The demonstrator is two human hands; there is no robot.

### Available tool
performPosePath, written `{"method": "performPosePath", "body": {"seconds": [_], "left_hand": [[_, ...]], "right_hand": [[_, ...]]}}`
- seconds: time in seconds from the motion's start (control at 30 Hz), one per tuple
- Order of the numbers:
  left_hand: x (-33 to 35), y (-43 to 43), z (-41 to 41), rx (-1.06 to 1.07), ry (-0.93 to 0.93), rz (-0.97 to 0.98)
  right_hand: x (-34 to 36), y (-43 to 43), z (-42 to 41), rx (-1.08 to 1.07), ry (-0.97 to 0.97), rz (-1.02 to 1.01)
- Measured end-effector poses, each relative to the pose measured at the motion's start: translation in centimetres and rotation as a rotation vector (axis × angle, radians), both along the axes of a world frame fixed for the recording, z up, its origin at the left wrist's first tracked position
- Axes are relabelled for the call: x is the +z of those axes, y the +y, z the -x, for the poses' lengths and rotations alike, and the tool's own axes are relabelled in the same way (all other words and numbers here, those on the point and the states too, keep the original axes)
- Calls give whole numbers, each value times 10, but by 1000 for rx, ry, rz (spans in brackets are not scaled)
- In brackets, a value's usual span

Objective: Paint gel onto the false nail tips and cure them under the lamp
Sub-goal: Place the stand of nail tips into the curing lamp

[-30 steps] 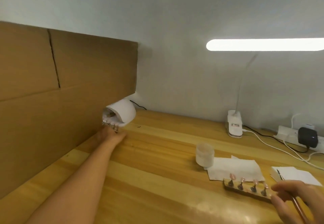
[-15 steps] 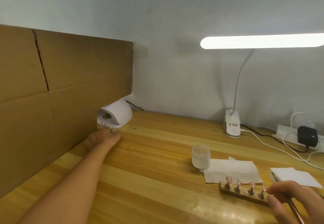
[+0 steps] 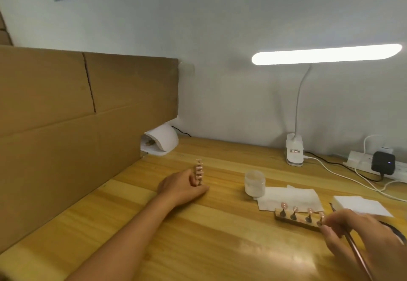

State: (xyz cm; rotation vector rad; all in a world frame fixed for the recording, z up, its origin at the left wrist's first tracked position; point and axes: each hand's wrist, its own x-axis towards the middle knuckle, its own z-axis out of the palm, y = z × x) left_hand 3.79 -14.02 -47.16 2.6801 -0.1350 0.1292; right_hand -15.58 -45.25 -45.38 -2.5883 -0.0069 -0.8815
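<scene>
My left hand (image 3: 181,187) grips a strip holder of pink nail tips (image 3: 199,170) and holds it low over the wooden table (image 3: 220,247), well in front of the white curing lamp (image 3: 161,141) by the cardboard. A second wooden holder with several pink tips (image 3: 296,215) lies at the right on the table. My right hand (image 3: 361,234) holds a thin brush (image 3: 357,251) and touches that holder's right end.
A cardboard wall (image 3: 66,131) stands along the left. A frosted jar (image 3: 254,184) and white tissues (image 3: 288,197) sit mid-right, more tissue (image 3: 361,206) farther right. A clip desk lamp (image 3: 295,148), a power strip with a black adapter (image 3: 383,163) and cables line the back.
My left hand has pulled the strip of nail tips out from the curing lamp and back toward me and to the right. My right hand stays at the other holder.
</scene>
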Motion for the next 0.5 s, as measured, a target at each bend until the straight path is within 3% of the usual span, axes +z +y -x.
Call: {"method": "performPosePath", "body": {"seconds": [0.13, 0.27, 0.33, 0.4, 0.5], "left_hand": [[2, 5, -5, -116, 60, 319], [-6, 49, -26, 197, -104, 106], [-7, 65, -39, 289, -94, 92], [-7, 72, -52, 337, -74, 80], [-8, 73, -70, 412, -83, 52]], "right_hand": [[-5, -5, -2, -72, 27, -59], [-16, -7, -8, 113, -7, -132], [-20, 10, -20, 202, -61, -17], [-17, 45, -29, 286, -122, 228], [-13, 101, -47, 414, 11, 381]]}}
